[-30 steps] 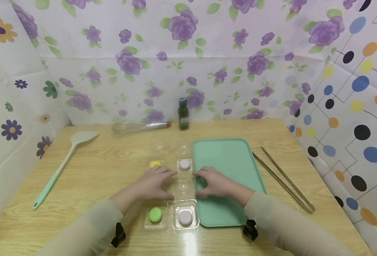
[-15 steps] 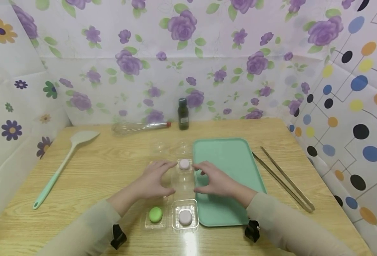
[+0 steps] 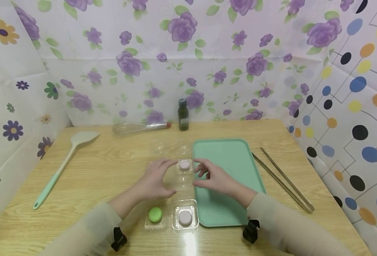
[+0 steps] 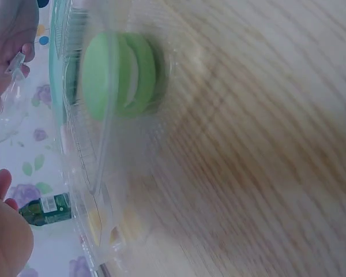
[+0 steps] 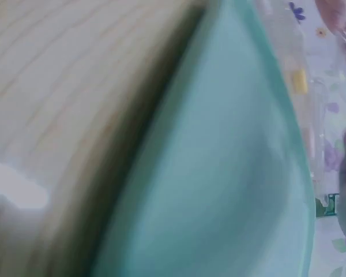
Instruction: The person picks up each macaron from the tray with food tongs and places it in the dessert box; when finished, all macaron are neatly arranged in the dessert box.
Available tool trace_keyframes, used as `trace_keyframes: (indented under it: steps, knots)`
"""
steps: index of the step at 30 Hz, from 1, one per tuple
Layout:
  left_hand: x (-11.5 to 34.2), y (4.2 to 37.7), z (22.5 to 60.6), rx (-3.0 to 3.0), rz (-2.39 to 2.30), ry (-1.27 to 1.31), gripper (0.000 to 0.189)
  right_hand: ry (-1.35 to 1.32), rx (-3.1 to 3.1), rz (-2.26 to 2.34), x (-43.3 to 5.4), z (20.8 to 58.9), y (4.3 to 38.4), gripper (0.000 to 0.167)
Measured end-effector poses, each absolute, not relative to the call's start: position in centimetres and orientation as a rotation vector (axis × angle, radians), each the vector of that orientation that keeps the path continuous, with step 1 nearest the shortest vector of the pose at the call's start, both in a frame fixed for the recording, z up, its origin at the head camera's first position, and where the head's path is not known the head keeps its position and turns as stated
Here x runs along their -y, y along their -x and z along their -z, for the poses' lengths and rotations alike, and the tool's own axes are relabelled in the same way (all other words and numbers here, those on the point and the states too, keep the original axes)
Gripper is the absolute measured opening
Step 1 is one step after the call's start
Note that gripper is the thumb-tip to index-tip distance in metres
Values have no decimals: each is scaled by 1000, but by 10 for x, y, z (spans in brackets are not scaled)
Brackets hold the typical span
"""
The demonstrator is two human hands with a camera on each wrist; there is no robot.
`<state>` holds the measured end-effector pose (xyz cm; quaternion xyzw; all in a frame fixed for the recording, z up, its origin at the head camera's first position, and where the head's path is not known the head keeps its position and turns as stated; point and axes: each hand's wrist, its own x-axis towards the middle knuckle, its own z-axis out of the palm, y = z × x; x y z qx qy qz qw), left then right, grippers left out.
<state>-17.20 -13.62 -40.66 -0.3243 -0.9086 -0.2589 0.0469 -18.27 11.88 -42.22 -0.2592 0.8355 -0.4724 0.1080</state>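
My left hand (image 3: 154, 180) and right hand (image 3: 215, 178) face each other, pinching opposite edges of a clear plastic lid (image 4: 11, 112) raised between them. In the left wrist view the right fingers grip its corner. Below, the near right clear box (image 3: 174, 222) stands with its lid folded up and a pale lilac macaron (image 3: 185, 217) inside. To its left, a green macaron (image 3: 155, 214) sits in another clear box (image 3: 146, 225). Beyond the hands a pink macaron (image 3: 184, 164) lies in a far box. A yellow one (image 4: 130, 222) is hidden behind my left hand in the head view.
A mint tray (image 3: 230, 151) lies under my right forearm, with metal tongs (image 3: 285, 177) farther right. A whisk (image 3: 140, 127) and a dark bottle (image 3: 183, 115) are at the back. A long-handled spatula (image 3: 63, 161) lies at the left.
Both hands have risen slightly and shifted a little away from me, still facing each other around the clear lid. The yellow macaron has become covered by my left hand. The boxes stay put.
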Motion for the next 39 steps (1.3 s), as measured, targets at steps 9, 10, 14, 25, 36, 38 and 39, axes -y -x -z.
trace_keyframes:
  steps: [9,10,14,25,36,38,39]
  knots:
    - [139,172,408,2623,623,1144,88,326,-1741,1594,-113,416,188,75]
    - [139,172,408,2601,605,1159,88,295,-1700,1590,-112,416,188,77]
    - [140,173,411,2515,551,1211,87,220,-1595,1582,-108,416,188,73]
    - [140,169,408,2632,630,1186,89,242,-1624,1575,-110,420,188,60]
    - [143,171,409,2996,1231,1072,63,689,-2164,1416,-120,423,184,46]
    - [144,171,410,3014,1285,1072,62,728,-2209,1404,-121,425,184,49]
    - [143,171,411,3018,1290,1064,63,742,-2215,1404,-121,426,184,50]
